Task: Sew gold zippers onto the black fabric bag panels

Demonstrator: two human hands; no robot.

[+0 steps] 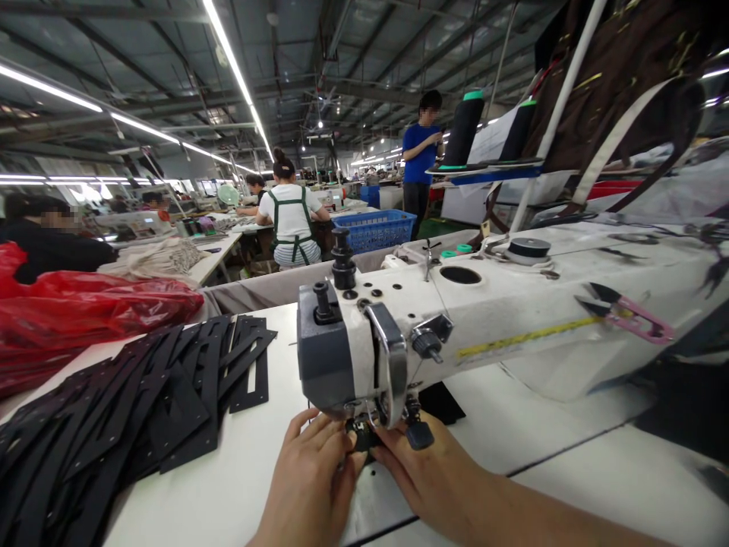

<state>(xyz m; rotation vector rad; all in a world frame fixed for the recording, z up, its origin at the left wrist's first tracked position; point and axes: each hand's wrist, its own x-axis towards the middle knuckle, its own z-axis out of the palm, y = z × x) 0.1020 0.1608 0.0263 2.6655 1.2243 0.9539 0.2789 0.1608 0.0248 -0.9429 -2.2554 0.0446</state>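
A white sewing machine (364, 334) with a dark grey end cover stands in front of me. A black flat piece of material (441, 403) lies under its needle area, one part showing behind the presser foot. My left hand (310, 463) is closed at the left of the foot, thumb and fingertips on the near part of the black piece. From the right, my right hand (433, 467) reaches under the machine head, its fingers pressed together on the same piece. The machine head and foot partly hide the right fingertips.
Black cut strips with slots (171, 395) lie in a heap on the white table (244, 486) at left, beside red plastic (96, 304). Pink-handled snips (632, 315) rest on the machine arm. Thread cones (462, 129) stand above. Beyond are people and a blue basket (376, 230).
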